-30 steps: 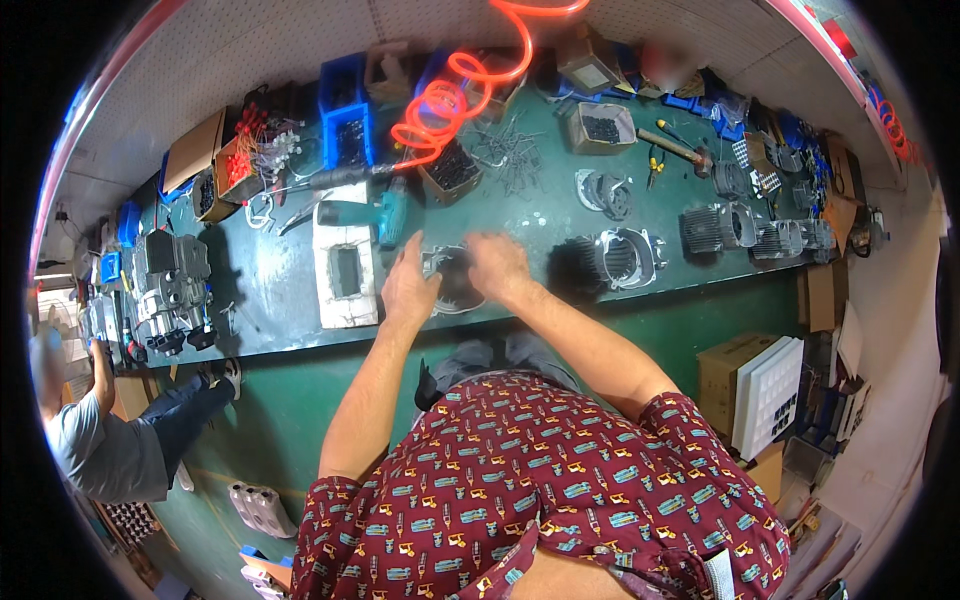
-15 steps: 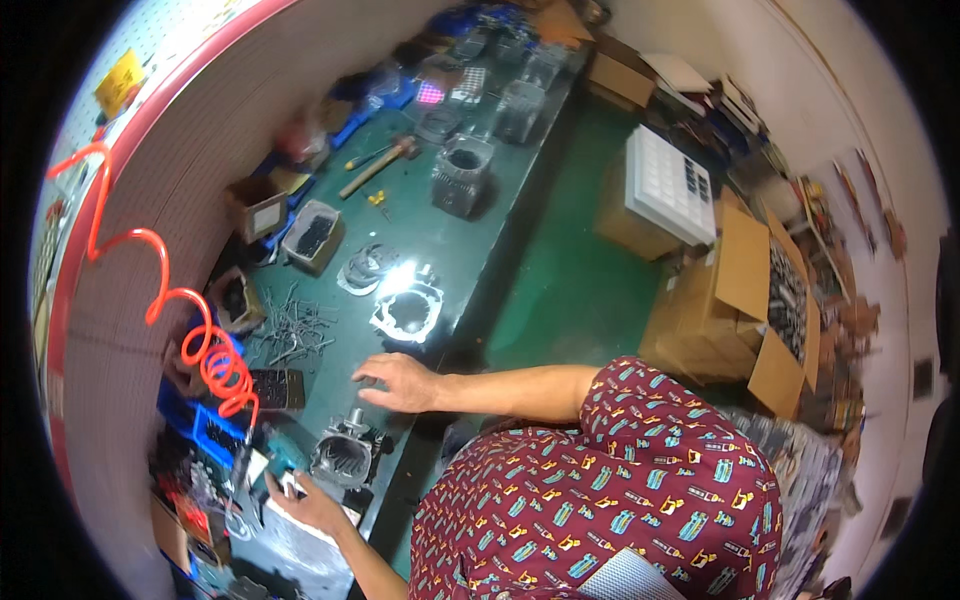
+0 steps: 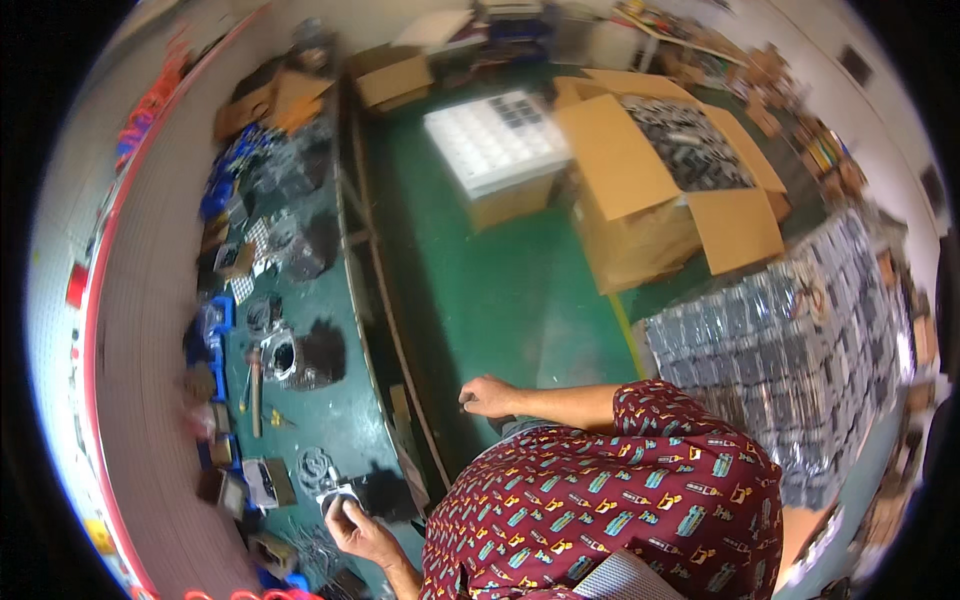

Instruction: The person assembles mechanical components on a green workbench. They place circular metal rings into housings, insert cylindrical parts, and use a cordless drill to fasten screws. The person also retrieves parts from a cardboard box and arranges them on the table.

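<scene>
distance is separating the two hands: the left hand (image 3: 352, 525) is closing its fingers around a small grey metal part with a dark round opening (image 3: 337, 497), holding it just above the green counter (image 3: 345, 420) at the lower left. the right hand (image 3: 488, 396) is hanging loosely curled and holding nothing, out past the counter's edge over the green floor (image 3: 500, 290). the part is lying to the left of the right hand, well apart, so the left hand is far nearer.
</scene>
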### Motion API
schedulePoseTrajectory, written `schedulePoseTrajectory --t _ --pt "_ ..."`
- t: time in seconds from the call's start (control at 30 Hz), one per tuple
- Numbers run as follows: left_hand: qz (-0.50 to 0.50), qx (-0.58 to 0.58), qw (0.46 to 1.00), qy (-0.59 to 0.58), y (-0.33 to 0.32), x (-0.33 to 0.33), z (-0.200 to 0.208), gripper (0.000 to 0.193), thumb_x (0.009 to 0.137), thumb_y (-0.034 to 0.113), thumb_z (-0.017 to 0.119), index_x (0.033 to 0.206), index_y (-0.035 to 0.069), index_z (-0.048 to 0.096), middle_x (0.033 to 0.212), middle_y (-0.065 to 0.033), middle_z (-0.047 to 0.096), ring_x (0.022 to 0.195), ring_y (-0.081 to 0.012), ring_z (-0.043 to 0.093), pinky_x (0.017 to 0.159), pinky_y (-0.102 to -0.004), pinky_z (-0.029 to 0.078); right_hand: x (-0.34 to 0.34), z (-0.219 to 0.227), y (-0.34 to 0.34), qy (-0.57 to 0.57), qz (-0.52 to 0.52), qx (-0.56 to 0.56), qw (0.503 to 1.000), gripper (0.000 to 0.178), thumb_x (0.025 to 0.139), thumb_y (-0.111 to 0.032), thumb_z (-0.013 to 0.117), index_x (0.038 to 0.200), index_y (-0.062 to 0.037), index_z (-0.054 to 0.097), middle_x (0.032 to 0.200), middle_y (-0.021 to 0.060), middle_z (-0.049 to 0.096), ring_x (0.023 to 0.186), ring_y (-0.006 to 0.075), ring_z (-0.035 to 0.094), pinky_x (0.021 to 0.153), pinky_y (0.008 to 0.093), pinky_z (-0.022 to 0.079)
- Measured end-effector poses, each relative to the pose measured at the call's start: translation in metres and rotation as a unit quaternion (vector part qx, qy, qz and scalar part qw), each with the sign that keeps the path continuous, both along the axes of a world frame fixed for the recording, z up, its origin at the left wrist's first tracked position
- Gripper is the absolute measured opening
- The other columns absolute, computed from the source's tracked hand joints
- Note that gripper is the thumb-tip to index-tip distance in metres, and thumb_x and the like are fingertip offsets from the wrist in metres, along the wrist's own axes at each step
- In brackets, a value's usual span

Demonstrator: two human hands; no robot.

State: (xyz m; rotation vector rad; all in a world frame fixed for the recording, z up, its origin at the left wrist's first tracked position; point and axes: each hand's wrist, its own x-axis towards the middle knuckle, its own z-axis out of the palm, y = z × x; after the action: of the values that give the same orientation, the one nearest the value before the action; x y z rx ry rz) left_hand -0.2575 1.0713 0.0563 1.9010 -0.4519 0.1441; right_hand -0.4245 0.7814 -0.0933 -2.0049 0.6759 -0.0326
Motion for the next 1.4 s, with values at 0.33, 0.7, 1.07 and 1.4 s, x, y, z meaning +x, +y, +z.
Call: schedulePoseTrajectory --t 0.33,0.7,1.07,1.4 --pt "-0.374 0.122 0.912 0.117 -0.139 0.097 -0.041 0.011 0.093 0.0 0.063 0.101 -0.007 0.066 0.078 -0.0044 0.065 0.069 -0.0096 0.058 0.065 -0.0267 0.049 -0.021 0.0 -0.092 -0.034 -0.259 -0.051 0.964 0.03 0.088 -0.022 0.067 0.109 -0.0015 0.072 0.105 0.0212 0.073 0.1 0.036 0.071 0.088 0.0436 0.055" --pt "-0.538 0.146 0.824 0.102 -0.356 0.173 -0.052 0.015 0.092 0.003 0.066 0.103 -0.008 0.067 0.082 -0.0073 0.067 0.075 -0.0103 0.06 0.07 -0.0283 0.051 -0.069 0.02 -0.241 -0.1 -0.498 -0.184 0.842 0.025 0.081 -0.016 0.067 0.1 -0.0019 0.073 0.095 0.0203 0.073 0.088 0.0353 0.072 0.08 0.0428 0.057" --pt "-0.604 0.21 0.768 0.019 -0.57 0.166 -0.018 0.022 0.091 0.007 0.067 0.108 -0.007 0.068 0.086 -0.0141 0.072 0.075 -0.0182 0.067 0.069 -0.0336 0.054 -0.192 0.135 -0.449 0.076 -0.603 -0.296 0.737 0.032 0.088 -0.02 0.065 0.115 -0.0039 0.069 0.109 0.0193 0.069 0.106 0.0376 0.064 0.092 0.0477 0.05" --pt "-0.51 0.302 0.801 0.086 -0.597 0.096 -0.008 0.022 0.09 0.008 0.069 0.107 -0.005 0.069 0.09 -0.0147 0.073 0.079 -0.0193 0.069 0.072 -0.0343 0.055 -0.304 0.16 -0.665 0.52 -0.341 -0.319 0.715 0.064 0.087 -0.014 0.076 0.143 -0.0068 0.046 0.141 0.0133 0.049 0.133 0.0335 0.045 0.111 0.0582 0.036"
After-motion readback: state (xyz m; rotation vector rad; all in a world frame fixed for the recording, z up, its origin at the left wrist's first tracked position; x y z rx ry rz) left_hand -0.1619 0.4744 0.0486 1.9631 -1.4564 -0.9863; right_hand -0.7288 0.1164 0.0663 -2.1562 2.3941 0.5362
